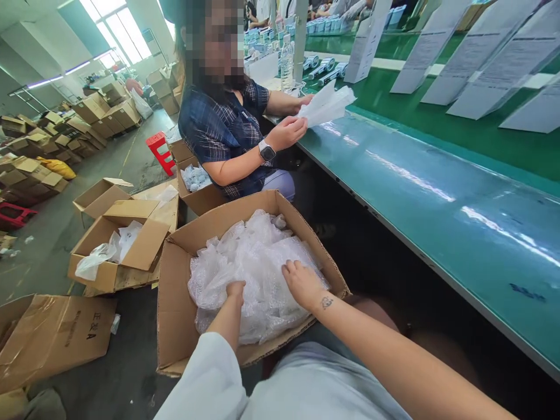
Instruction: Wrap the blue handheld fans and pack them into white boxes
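Observation:
An open cardboard box [175, 315] in front of my lap is heaped with clear bubble wrap bags [258, 251]. My left hand [236, 290] reaches into the left half of the heap, its fingers closed on a bubble wrap bag and partly hidden by the plastic. On the right side of the heap lies my right hand [303, 283], fingers a little bent and slightly apart, resting on the top bags. No bag is clearly gripped by it.
A co-worker [227, 128] sits just beyond the box, holding a translucent bag [330, 104] in both hands. Along the right runs a green work surface [411, 192] with a metal edge. White cartons [490, 76] stand on its far part. Open boxes [118, 245] lie on the left floor.

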Tool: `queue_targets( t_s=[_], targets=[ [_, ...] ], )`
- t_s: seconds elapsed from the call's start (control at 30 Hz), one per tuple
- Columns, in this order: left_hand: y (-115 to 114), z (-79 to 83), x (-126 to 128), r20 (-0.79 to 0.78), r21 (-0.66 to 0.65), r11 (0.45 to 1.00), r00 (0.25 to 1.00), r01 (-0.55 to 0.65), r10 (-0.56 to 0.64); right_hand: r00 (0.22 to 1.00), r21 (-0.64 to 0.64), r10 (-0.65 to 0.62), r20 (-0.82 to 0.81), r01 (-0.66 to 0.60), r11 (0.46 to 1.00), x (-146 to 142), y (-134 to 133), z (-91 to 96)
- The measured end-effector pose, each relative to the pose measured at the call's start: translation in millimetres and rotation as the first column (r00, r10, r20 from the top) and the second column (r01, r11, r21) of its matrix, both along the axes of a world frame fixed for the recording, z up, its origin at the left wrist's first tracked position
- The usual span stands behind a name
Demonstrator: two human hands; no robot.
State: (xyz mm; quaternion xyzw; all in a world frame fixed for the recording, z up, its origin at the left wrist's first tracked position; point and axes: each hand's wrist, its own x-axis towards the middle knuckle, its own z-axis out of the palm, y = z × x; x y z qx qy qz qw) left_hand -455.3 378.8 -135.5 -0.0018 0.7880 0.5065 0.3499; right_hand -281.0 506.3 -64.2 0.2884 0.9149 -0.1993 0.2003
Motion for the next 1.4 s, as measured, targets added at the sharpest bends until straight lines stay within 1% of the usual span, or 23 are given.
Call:
queue_targets(
  t_s=[0.1,0.2,0.27,0.33,0.4,0.47,0.53,0.6,0.67,0.73,0.83,0.9,0.93,1.0,1.03,1.07,1.1,1.17,1.2,1.23,1.3,1.37,1.4],
  targets=[
    [3,17.9,-6,-0.106,0.046,0.999,0.994,-0.002,0.007,0.996,-0.129,0.002,0.091,0.01,0.992,2,1,-10.9],
    [7,55.2,-16,-0.191,0.155,0.986,0.981,0.056,-0.026,0.987,-0.211,-0.042,0.155,0.075,0.975,9,10,-15.6],
    [8,84.5,-16,-0.217,0.237,0.962,0.973,0.134,-0.082,0.992,-0.248,-0.07,0.103,0.094,0.964,14,18,-8.4],
    [9,111.8,-8,-0.217,0.334,0.908,0.958,0.253,-0.187,0.995,-0.278,-0.103,-0.006,0.098,0.956,16,27,6.5],
    [8,133.6,6,-0.159,0.43,0.825,0.93,0.367,-0.33,0.957,-0.375,-0.178,-0.231,0.081,0.923,18,34,24.6],
    [8,148.6,20,-0.046,0.498,0.752,0.879,0.433,-0.475,0.843,-0.5,-0.255,-0.473,-0.019,0.866,20,37,40.3],
    [10,157.2,28,0.039,0.532,0.7,0.813,0.476,-0.581,0.748,-0.583,-0.288,-0.598,-0.159,0.797,23,39,49.4],
    [13,160.9,27,0.026,0.551,0.69,0.817,0.469,-0.576,0.735,-0.621,-0.32,-0.598,-0.173,0.764,27,40,50.4],
    [17,161.6,21,-0.082,0.552,0.724,0.891,0.414,-0.447,0.709,-0.639,-0.41,-0.573,-0.073,0.766,31,43,45.5],
    [21,160.3,15,-0.263,0.518,0.768,0.925,0.376,-0.275,0.638,-0.608,-0.502,-0.584,0.066,0.791,33,49,39.2],
    [25,152.7,23,-0.512,0.394,0.825,0.842,0.406,-0.17,0.504,-0.513,-0.572,-0.647,0.267,0.816,34,65,35.4],
    [28,141.2,41,-0.562,0.341,0.826,0.802,0.449,-0.205,0.411,-0.448,-0.589,-0.696,0.392,0.803,35,75,39.2],
    [29,132.9,53,-0.556,0.33,0.805,0.79,0.493,-0.257,0.361,-0.417,-0.589,-0.723,0.452,0.788,36,79,42.6],
    [34,111.8,80,-0.501,0.328,0.714,0.755,0.619,-0.423,0.262,-0.328,-0.552,-0.791,0.58,0.746,38,83,50.7],
    [37,99.7,94,-0.463,0.328,0.655,0.721,0.68,-0.516,0.243,-0.268,-0.511,-0.825,0.629,0.73,38,82,54.4],
    [40,87.6,107,-0.425,0.324,0.6,0.679,0.732,-0.598,0.265,-0.2,-0.465,-0.844,0.65,0.733,38,79,57.2],
    [44,76.1,118,-0.388,0.314,0.559,0.641,0.767,-0.662,0.353,-0.123,-0.421,-0.836,0.626,0.77,37,75,58.6],
    [51,57.4,135,-0.281,0.278,0.537,0.602,0.797,-0.748,0.633,-0.022,-0.322,-0.704,0.434,0.901,32,62,55.4],
    [54,51.1,138,-0.219,0.26,0.541,0.595,0.799,-0.773,0.757,-0.021,-0.261,-0.599,0.311,0.95,29,55,50.7],
    [57,46.9,138,-0.157,0.246,0.546,0.589,0.801,-0.793,0.845,-0.041,-0.199,-0.495,0.207,0.978,26,49,43.9],
    [58,43.8,127,-0.052,0.237,0.548,0.574,0.802,-0.817,0.931,-0.09,-0.109,-0.348,0.082,0.993,22,39,26.6],
    [52,44.1,100,0.02,0.237,0.554,0.566,0.798,-0.824,0.969,-0.126,-0.054,-0.242,0.024,0.992,22,35,8.2],
    [45,44.0,83,0.067,0.226,0.575,0.577,0.786,-0.814,0.983,-0.138,-0.031,-0.183,0.005,0.99,24,35,0.1]
  ],
)
